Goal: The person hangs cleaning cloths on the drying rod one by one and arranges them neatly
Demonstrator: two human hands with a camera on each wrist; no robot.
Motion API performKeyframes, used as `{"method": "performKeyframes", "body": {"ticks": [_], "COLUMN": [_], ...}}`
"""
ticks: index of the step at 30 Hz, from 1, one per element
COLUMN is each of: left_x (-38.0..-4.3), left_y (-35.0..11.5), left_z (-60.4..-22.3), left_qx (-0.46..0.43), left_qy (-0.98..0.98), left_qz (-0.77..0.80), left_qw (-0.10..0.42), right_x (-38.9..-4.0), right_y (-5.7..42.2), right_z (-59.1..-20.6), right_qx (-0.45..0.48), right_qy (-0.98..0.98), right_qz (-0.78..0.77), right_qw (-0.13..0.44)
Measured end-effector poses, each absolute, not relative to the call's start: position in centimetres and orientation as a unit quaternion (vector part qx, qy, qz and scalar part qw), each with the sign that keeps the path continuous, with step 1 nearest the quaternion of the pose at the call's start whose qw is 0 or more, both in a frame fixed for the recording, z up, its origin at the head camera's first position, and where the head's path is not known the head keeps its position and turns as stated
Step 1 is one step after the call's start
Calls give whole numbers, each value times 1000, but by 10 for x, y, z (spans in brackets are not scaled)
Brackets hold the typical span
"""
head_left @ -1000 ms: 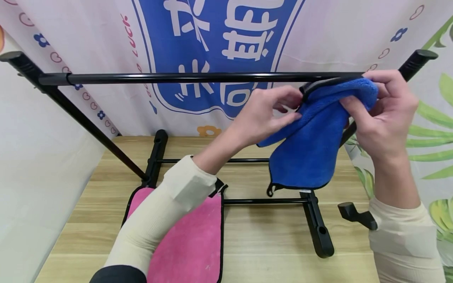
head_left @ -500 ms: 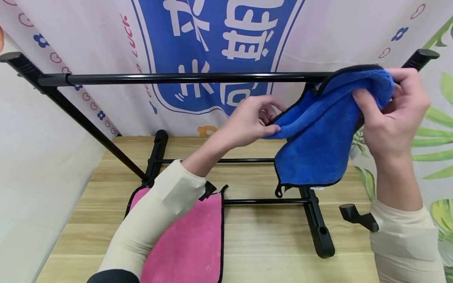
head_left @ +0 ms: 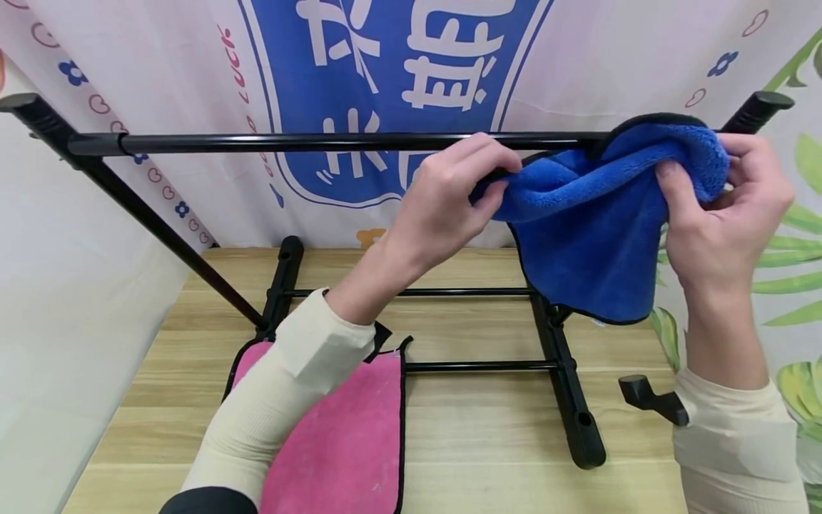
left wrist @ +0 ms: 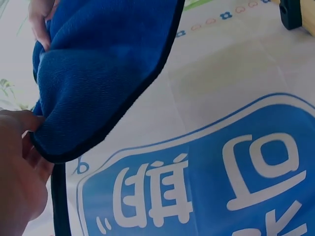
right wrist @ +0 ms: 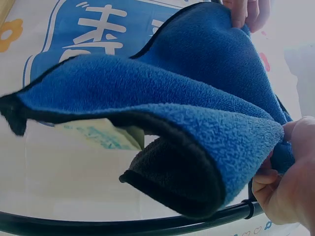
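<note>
A blue towel (head_left: 591, 243) with black edging hangs between both hands, just in front of the right part of a black rack's top bar (head_left: 308, 143). My left hand (head_left: 449, 196) pinches its left corner, close under the bar. The right hand (head_left: 728, 196) grips the bunched upper right part, thumb in front. In the left wrist view the corner of the towel (left wrist: 98, 93) sits between thumb and fingers. The right wrist view shows the towel (right wrist: 197, 83) folded in loose layers, with a dark grey underside and a pale label (right wrist: 106, 135).
A pink towel (head_left: 347, 435) with black edging hangs on the rack's lower left, partly behind the left forearm. The rack's right foot (head_left: 568, 392) and left upright (head_left: 173, 228) stand on a wooden table (head_left: 488, 442). A printed curtain (head_left: 578, 64) hangs behind.
The left hand rises toward the top bar and takes the towel's corner up with it. My right hand shifts slightly right. The towel spreads wider and its lower edge moves right and up.
</note>
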State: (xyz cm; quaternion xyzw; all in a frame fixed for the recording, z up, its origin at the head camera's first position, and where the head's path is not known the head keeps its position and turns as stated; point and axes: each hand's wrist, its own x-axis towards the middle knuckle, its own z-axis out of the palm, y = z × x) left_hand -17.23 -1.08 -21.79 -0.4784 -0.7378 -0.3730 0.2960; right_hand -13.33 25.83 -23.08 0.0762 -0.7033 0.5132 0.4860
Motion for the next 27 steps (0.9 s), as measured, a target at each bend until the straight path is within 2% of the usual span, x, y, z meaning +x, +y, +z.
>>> {"method": "performKeyframes", "body": {"ticks": [5, 15, 27], "left_x": [-176, -187, -196], "left_y": [-14, -18, -14], "left_z": [-209, -194, -177], "left_qx": [-489, -471, -397], "left_qy": [-716, -710, -791], "left_qz": [-359, -336, -313], "left_qw": [345, 402, 345], "right_x": [-133, -131, -138], "right_y": [257, 254, 253], "right_z": [-230, -223, -217], "right_qx": [70, 49, 19], "right_qy": [-684, -676, -664], "right_qz": [526, 521, 526], "right_qw": [500, 519, 532]}}
